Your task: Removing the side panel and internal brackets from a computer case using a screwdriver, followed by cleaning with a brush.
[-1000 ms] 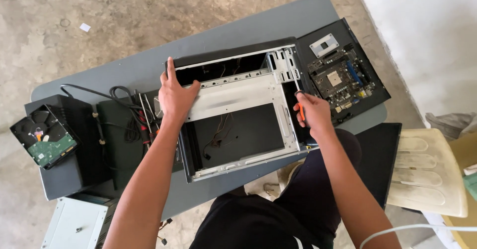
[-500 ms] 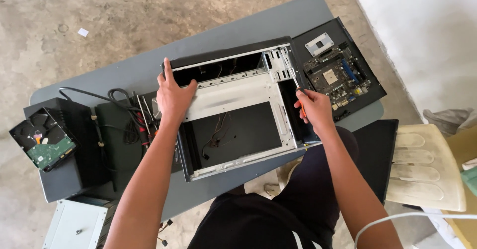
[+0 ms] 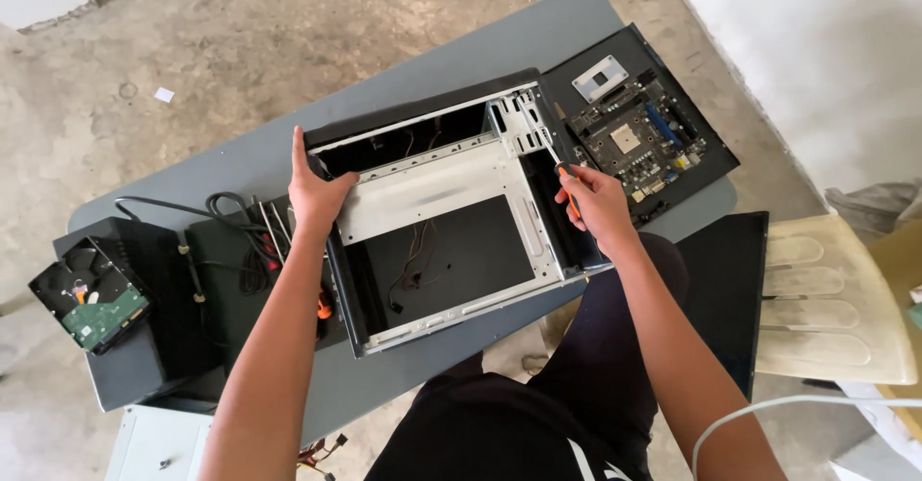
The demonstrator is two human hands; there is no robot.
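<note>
Two hands on an open case [image 3: 451,222], mid-frame on a grey table [image 3: 240,169].
The left hand [image 3: 317,193] lies flat, fingers spread, on the case's left edge; the right hand [image 3: 600,207] is closed around an orange-handled screwdriver [image 3: 567,185] at its right edge. A motherboard [image 3: 639,140] sits upper right, a hard drive [image 3: 91,299] far left.

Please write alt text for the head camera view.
A person's left hand steadies an open computer case on a grey table, while the right hand holds an orange-handled screwdriver at its right side. A motherboard lies beyond.
</note>
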